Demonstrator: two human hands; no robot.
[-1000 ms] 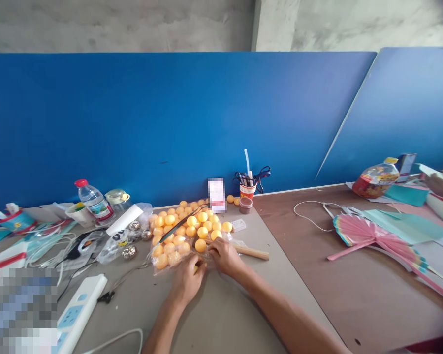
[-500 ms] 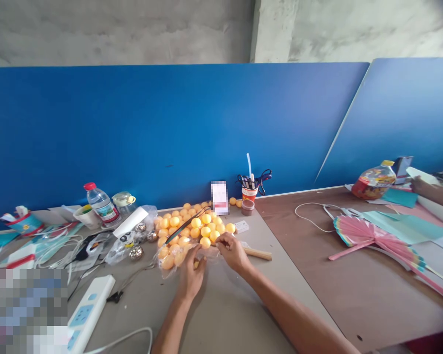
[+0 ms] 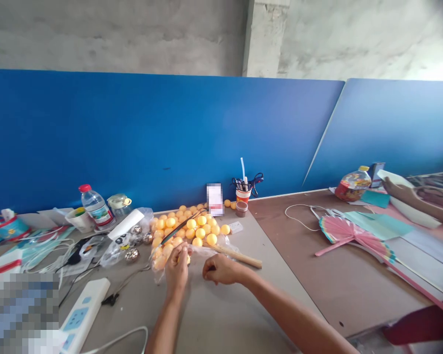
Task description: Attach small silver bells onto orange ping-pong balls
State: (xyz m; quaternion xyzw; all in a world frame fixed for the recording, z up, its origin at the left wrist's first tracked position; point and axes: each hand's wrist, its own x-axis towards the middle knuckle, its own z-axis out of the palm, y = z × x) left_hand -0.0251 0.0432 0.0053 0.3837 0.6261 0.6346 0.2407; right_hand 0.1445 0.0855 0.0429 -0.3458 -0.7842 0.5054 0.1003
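My left hand (image 3: 176, 270) is closed at the near edge of a heap of orange ping-pong balls (image 3: 201, 221). Part of one yellow-orange ball (image 3: 187, 259) shows at its fingertips. To its right, my right hand (image 3: 223, 270) is held with its fingers curled and pinched together, apart from the left; whatever it may hold is hidden. A clear plastic bag (image 3: 158, 273) lies around part of the heap. Across the balls rests a dark, thin strip (image 3: 175, 232). Just beyond my right hand lies a wooden stick (image 3: 243, 257).
Left stand a water bottle (image 3: 99, 209), a glass jar (image 3: 120, 205), foil balls (image 3: 132, 254), cables and a power strip (image 3: 84, 309). Behind are a pen cup (image 3: 242, 194) and a small tub (image 3: 241, 209). Right are a pink paper fan (image 3: 339, 228) and another person's arm (image 3: 421, 199).
My right hand has drawn back from the balls toward me, uncovering more of the wooden stick. My left hand keeps the ball at its fingertips. The view has turned slightly right.
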